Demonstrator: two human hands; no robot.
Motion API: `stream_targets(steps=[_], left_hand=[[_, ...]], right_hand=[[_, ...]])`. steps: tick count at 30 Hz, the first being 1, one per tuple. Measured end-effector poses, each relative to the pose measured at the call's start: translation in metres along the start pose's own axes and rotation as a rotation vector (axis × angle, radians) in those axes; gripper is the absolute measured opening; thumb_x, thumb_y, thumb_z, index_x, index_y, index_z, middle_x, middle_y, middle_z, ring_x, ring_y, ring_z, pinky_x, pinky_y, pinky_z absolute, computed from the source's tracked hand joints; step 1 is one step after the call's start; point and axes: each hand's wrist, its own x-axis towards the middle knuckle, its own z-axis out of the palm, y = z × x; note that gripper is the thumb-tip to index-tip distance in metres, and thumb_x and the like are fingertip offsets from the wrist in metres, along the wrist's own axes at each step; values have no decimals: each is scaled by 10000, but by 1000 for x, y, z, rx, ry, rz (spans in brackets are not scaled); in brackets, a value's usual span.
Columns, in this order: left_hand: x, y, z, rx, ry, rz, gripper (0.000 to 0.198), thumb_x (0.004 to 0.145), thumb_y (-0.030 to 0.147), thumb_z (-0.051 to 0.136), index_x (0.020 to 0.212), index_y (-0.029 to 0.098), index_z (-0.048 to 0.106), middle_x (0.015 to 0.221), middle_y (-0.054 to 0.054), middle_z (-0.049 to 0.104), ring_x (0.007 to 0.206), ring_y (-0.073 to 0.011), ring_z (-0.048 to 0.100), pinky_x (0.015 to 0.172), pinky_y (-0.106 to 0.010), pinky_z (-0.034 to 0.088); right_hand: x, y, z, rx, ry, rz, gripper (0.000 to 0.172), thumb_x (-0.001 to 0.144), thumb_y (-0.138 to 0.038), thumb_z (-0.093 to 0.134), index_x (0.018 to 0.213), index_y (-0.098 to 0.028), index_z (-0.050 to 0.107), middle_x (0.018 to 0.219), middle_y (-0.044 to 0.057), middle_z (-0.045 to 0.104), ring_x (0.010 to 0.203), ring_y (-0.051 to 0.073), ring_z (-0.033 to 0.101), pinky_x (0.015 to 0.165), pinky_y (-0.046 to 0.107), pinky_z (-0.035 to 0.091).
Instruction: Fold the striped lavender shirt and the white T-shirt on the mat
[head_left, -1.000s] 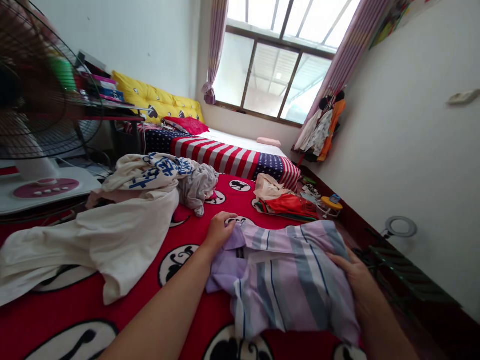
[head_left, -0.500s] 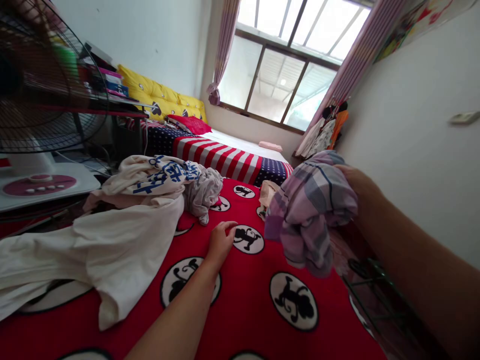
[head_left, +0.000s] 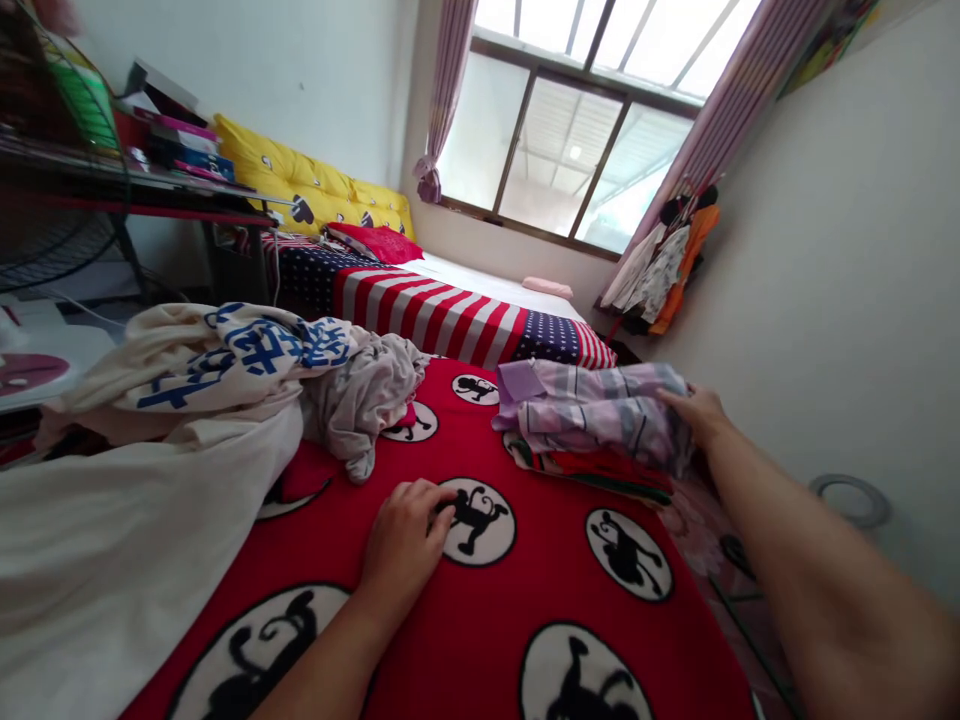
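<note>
My right hand [head_left: 701, 412] grips the right end of a folded purple-and-grey plaid shirt [head_left: 600, 400]. A plain lilac part [head_left: 517, 385] of the shirt shows at its left end. Beneath it lies folded red and green cloth [head_left: 607, 470], mostly covered by the shirt. My left hand [head_left: 409, 520] is low over the red blanket [head_left: 450, 640] with monkey prints, its fingers loosely bent, thumb apart and nothing in it. Left of that hand lie a crumpled grey garment [head_left: 371, 390] and a cream garment [head_left: 202, 400] with blue lettering.
Beyond the blanket is a bed with a stars-and-stripes cover [head_left: 450, 310] and a yellow cushion [head_left: 300, 180]. A fan base [head_left: 45, 350] and a desk [head_left: 187, 205] stand at the left. Clothes [head_left: 667, 260] hang by the window at the right.
My right hand has lowered the plaid shirt onto the folded cloth, where it now lies flatter. My left hand has come nearer and slightly left in view. The camera view has shifted.
</note>
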Motion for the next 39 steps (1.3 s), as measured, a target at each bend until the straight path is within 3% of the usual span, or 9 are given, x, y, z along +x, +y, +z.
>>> stream_targets(steps=[4, 9, 14, 19, 22, 28, 31, 35, 39], left_hand=[[0, 1, -1, 45, -21, -5, 174, 834, 191, 591, 958, 240, 704, 959, -23, 665, 943, -221, 556, 854, -354, 425], [0, 2, -3, 60, -44, 4, 173, 829, 187, 595, 940, 244, 715, 971, -21, 662, 964, -221, 554, 861, -353, 427], [-1, 2, -2, 60, -34, 12, 149, 834, 199, 594, 895, 244, 723, 967, -16, 660, 942, -210, 552, 860, -346, 431], [-1, 5, -3, 71, -32, -2, 151, 827, 190, 600, 877, 252, 728, 964, -17, 654, 948, -211, 550, 858, -346, 431], [-1, 7, -4, 74, -37, -12, 156, 821, 183, 605, 872, 258, 732, 969, -19, 654, 957, -217, 550, 856, -349, 428], [-1, 7, -3, 79, -29, -14, 154, 813, 183, 607, 857, 261, 733, 970, -22, 653, 959, -222, 549, 859, -359, 425], [-1, 6, -3, 84, -32, -13, 154, 818, 190, 603, 856, 264, 732, 977, -25, 653, 963, -224, 549, 846, -362, 423], [-1, 6, -3, 104, -40, -13, 150, 815, 196, 607, 853, 270, 732, 979, -23, 650, 972, -225, 549, 833, -361, 417], [-1, 6, -3, 101, -41, -11, 151, 814, 195, 609, 854, 270, 734, 973, -22, 647, 963, -218, 544, 849, -351, 414]], right_hand=[[-23, 34, 31, -210, -49, 57, 764, 758, -373, 688, 1380, -15, 426, 1389, 320, 424, 1263, 419, 441, 973, 542, 365], [-72, -5, 81, -309, -138, -274, 552, 941, -487, 392, 1396, -181, 448, 1468, 136, 416, 1360, 262, 361, 1078, 472, 297], [-126, -28, 118, -312, -347, -470, 509, 961, -474, 364, 1425, -273, 415, 1517, 49, 347, 1385, 265, 318, 1095, 515, 244], [-116, -39, 109, -308, -351, -398, 466, 994, -444, 285, 1272, -225, 589, 1207, 92, 660, 1111, 256, 601, 877, 350, 440], [-115, -57, 107, -308, -318, -363, 568, 1008, -443, 168, 1172, -180, 644, 1014, 119, 718, 969, 254, 655, 784, 322, 445], [-153, -87, 121, -260, -345, -471, 427, 985, -397, 345, 1318, -220, 546, 1385, 57, 533, 1275, 232, 465, 1050, 377, 308], [-149, -93, 113, -230, -341, -477, 470, 984, -456, 297, 1292, -232, 574, 1346, 57, 568, 1228, 227, 502, 1046, 372, 323], [-131, -88, 111, -280, -227, -304, 557, 987, -475, 183, 1412, -232, 448, 1490, 94, 390, 1373, 295, 301, 1102, 539, 193], [-127, -75, 130, -417, -441, -119, 601, 944, -599, 180, 1470, -345, 320, 1581, 37, 186, 1430, 351, 138, 1062, 675, 123]])
